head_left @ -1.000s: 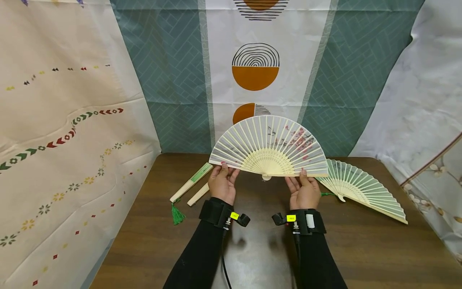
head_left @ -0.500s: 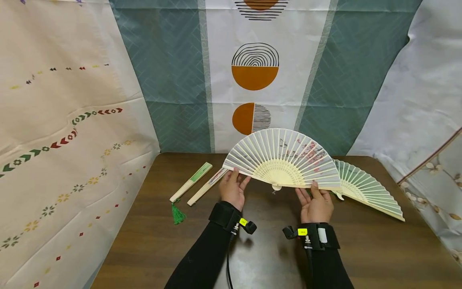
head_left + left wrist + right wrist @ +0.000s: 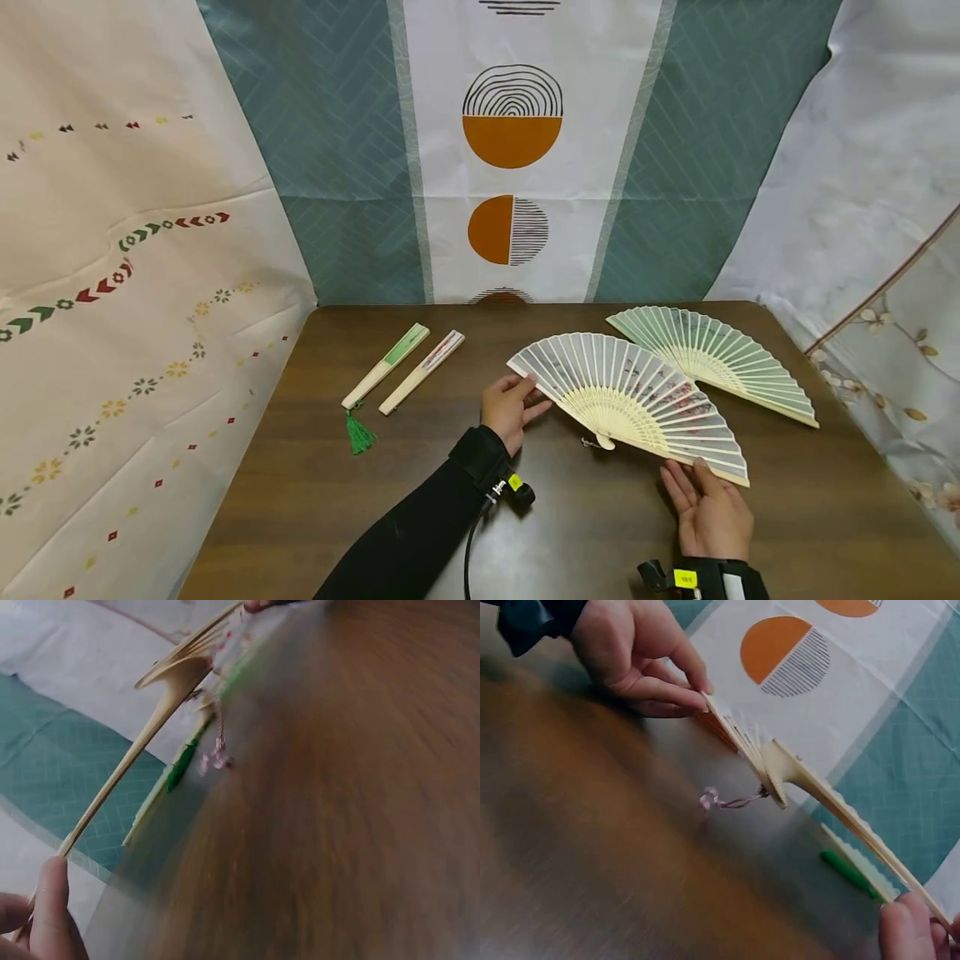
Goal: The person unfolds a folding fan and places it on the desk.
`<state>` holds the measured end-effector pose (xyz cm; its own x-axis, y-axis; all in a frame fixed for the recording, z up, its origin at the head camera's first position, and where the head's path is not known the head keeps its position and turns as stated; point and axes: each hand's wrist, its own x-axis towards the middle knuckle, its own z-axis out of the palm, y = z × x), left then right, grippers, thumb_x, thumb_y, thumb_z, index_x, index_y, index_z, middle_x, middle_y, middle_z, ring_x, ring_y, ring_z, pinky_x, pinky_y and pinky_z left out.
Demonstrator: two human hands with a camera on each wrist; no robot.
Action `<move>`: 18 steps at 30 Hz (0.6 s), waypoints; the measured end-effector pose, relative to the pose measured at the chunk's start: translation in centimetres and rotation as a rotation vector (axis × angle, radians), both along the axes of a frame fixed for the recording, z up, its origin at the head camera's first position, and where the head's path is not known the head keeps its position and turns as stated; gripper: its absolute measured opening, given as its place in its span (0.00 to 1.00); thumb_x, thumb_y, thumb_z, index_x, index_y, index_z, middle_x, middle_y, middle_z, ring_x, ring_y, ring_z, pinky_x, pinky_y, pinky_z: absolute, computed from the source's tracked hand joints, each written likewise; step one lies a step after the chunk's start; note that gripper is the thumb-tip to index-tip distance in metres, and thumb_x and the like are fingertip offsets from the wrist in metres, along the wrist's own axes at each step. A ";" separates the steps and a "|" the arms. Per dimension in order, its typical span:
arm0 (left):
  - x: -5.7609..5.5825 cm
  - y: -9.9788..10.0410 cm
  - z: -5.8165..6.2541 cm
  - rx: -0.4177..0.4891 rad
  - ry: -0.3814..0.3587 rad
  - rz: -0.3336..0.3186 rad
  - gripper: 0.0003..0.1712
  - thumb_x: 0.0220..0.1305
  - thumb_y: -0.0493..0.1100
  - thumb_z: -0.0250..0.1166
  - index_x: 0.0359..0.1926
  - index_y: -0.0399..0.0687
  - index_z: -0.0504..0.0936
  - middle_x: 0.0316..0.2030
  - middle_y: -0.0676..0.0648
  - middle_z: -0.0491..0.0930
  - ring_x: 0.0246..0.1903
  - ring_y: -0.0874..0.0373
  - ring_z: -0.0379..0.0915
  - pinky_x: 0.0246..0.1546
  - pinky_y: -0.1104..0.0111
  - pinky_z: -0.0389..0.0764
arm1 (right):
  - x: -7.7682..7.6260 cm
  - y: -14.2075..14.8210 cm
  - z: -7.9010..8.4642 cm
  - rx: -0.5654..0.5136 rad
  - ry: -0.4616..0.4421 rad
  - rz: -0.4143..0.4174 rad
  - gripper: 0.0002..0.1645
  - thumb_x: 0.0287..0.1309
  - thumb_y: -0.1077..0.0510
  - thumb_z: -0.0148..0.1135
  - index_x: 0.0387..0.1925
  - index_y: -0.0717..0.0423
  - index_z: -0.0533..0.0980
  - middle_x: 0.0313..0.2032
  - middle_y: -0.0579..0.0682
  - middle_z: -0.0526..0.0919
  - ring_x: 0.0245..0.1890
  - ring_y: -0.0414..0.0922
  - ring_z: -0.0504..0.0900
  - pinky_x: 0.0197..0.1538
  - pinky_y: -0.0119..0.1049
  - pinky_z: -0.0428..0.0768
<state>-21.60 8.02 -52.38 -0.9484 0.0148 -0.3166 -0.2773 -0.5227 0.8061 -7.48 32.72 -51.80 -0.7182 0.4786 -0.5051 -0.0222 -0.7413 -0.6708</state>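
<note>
A spread white folding fan (image 3: pixel 622 400) with pale ribs and a red blossom print is held between both hands, its right end lower and nearer the person. My left hand (image 3: pixel 510 410) pinches the left end stick between thumb and fingers. At the opposite end, my right hand (image 3: pixel 708 510) grips the other outer stick. Both wrist views show the fan above the tabletop, a small pink tassel (image 3: pixel 709 801) dangling from its pivot. Just behind it in the head view lies a spread green folding fan (image 3: pixel 723 354), partly overlapped by the white one.
Two folded fans lie side by side at the left: a green one (image 3: pixel 386 365) with a green tassel (image 3: pixel 359 435), and a pale one (image 3: pixel 422 372) with a reddish print. Patterned cloths (image 3: pixel 345 150) hang behind and beside the brown table (image 3: pixel 300 500).
Both hands have brought the white fan to the right and lower, tilting its right end toward the person. The pale folded fan is now fully uncovered. The head view has shifted slightly.
</note>
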 end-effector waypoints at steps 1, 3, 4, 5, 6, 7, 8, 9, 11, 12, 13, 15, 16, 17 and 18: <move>0.1 0.0 0.0 -0.014 -0.002 -0.018 0.05 0.81 0.32 0.69 0.51 0.32 0.85 0.36 0.48 0.83 0.35 0.60 0.85 0.39 0.66 0.98 | 0.3 0.2 -0.1 0.003 -0.014 0.011 0.05 0.84 0.58 0.63 0.55 0.51 0.80 0.38 0.48 0.87 0.37 0.44 0.97 0.43 0.39 0.99; 0.1 -0.1 0.2 -0.042 -0.005 -0.054 0.06 0.79 0.31 0.70 0.52 0.31 0.84 0.36 0.48 0.85 0.33 0.61 0.87 0.37 0.66 0.98 | 0.7 0.6 -0.1 0.009 -0.048 0.035 0.04 0.85 0.57 0.63 0.54 0.50 0.81 0.37 0.47 0.89 0.38 0.43 0.97 0.44 0.38 0.98; 0.1 -0.1 0.3 -0.052 -0.005 -0.070 0.07 0.79 0.30 0.70 0.53 0.31 0.84 0.36 0.48 0.86 0.32 0.60 0.88 0.37 0.66 0.98 | 0.9 0.8 0.0 0.013 -0.064 0.054 0.04 0.85 0.57 0.62 0.53 0.49 0.81 0.37 0.46 0.90 0.38 0.42 0.97 0.45 0.37 0.98; 0.1 -0.1 0.3 -0.063 -0.007 -0.085 0.08 0.78 0.30 0.70 0.53 0.31 0.83 0.36 0.48 0.87 0.30 0.60 0.89 0.36 0.66 0.98 | 1.1 1.0 0.0 0.015 -0.079 0.075 0.04 0.86 0.56 0.61 0.52 0.48 0.81 0.37 0.45 0.91 0.39 0.41 0.97 0.46 0.36 0.98; 0.1 -0.1 0.4 -0.072 -0.014 -0.101 0.08 0.78 0.29 0.69 0.54 0.30 0.83 0.35 0.47 0.87 0.29 0.59 0.90 0.35 0.66 0.98 | 1.3 1.2 0.0 0.017 -0.092 0.099 0.05 0.86 0.55 0.60 0.50 0.47 0.82 0.37 0.44 0.91 0.40 0.40 0.97 0.47 0.36 0.98; 0.1 -0.2 0.5 -0.082 -0.020 -0.118 0.09 0.78 0.29 0.69 0.54 0.30 0.82 0.35 0.47 0.88 0.28 0.59 0.90 0.35 0.66 0.98 | 1.4 1.5 0.1 0.013 -0.104 0.122 0.07 0.87 0.55 0.59 0.48 0.47 0.83 0.37 0.43 0.92 0.40 0.39 0.96 0.47 0.35 0.98; 0.0 -0.2 0.5 -0.093 -0.028 -0.136 0.10 0.78 0.29 0.68 0.55 0.29 0.82 0.35 0.46 0.88 0.28 0.59 0.90 0.34 0.66 0.97 | 1.6 1.7 0.1 0.004 -0.109 0.142 0.10 0.87 0.56 0.58 0.45 0.46 0.84 0.36 0.43 0.93 0.40 0.39 0.96 0.48 0.35 0.98; 0.0 -0.2 0.5 -0.104 -0.035 -0.154 0.11 0.78 0.28 0.68 0.57 0.29 0.82 0.36 0.45 0.89 0.28 0.58 0.90 0.34 0.66 0.97 | 1.7 2.0 0.1 -0.006 -0.110 0.163 0.12 0.87 0.56 0.57 0.43 0.46 0.84 0.36 0.43 0.93 0.41 0.39 0.96 0.48 0.35 0.98; -0.2 -0.2 0.6 -0.121 -0.053 -0.187 0.12 0.79 0.28 0.66 0.59 0.27 0.81 0.37 0.44 0.89 0.28 0.58 0.90 0.34 0.66 0.97 | 2.0 2.5 0.2 -0.029 -0.106 0.196 0.18 0.88 0.57 0.56 0.38 0.46 0.86 0.36 0.44 0.94 0.40 0.39 0.96 0.48 0.36 0.98; -0.3 -0.2 0.7 -0.128 -0.060 -0.200 0.12 0.79 0.28 0.66 0.59 0.26 0.81 0.37 0.43 0.90 0.28 0.58 0.90 0.34 0.66 0.97 | 2.1 2.7 0.1 -0.040 -0.098 0.208 0.19 0.88 0.58 0.56 0.36 0.46 0.86 0.35 0.45 0.95 0.40 0.39 0.96 0.48 0.36 0.98; -0.4 -0.1 0.7 -0.134 -0.064 -0.212 0.12 0.80 0.28 0.66 0.59 0.26 0.82 0.38 0.43 0.91 0.29 0.58 0.90 0.34 0.66 0.97 | 2.3 2.9 0.1 -0.052 -0.093 0.214 0.21 0.88 0.58 0.55 0.35 0.47 0.87 0.35 0.46 0.95 0.40 0.40 0.97 0.48 0.37 0.98; -0.6 0.0 0.8 -0.142 -0.073 -0.230 0.11 0.80 0.28 0.66 0.58 0.27 0.82 0.38 0.42 0.91 0.30 0.57 0.91 0.35 0.65 0.98 | 2.5 3.4 0.0 -0.067 -0.083 0.228 0.22 0.88 0.59 0.55 0.34 0.47 0.87 0.35 0.47 0.95 0.40 0.40 0.97 0.48 0.38 0.98; -0.7 0.2 0.8 -0.144 -0.079 -0.238 0.09 0.80 0.28 0.66 0.56 0.27 0.82 0.37 0.42 0.91 0.30 0.57 0.91 0.35 0.65 0.98 | 2.6 3.6 -0.1 -0.071 -0.081 0.235 0.23 0.88 0.59 0.54 0.34 0.47 0.87 0.35 0.47 0.95 0.40 0.40 0.97 0.48 0.38 0.98; -0.9 0.3 0.8 -0.145 -0.085 -0.247 0.08 0.80 0.28 0.66 0.54 0.28 0.82 0.36 0.42 0.90 0.30 0.56 0.91 0.35 0.65 0.98 | 2.7 3.8 -0.2 -0.074 -0.082 0.240 0.23 0.88 0.59 0.53 0.33 0.47 0.87 0.35 0.47 0.95 0.41 0.40 0.97 0.48 0.38 0.98; -0.9 0.4 0.8 -0.149 -0.087 -0.255 0.06 0.80 0.28 0.66 0.53 0.29 0.82 0.35 0.42 0.90 0.30 0.56 0.92 0.35 0.64 0.98 | 2.8 3.9 -0.3 -0.072 -0.080 0.247 0.23 0.88 0.59 0.53 0.34 0.47 0.87 0.35 0.46 0.95 0.41 0.40 0.97 0.49 0.38 0.98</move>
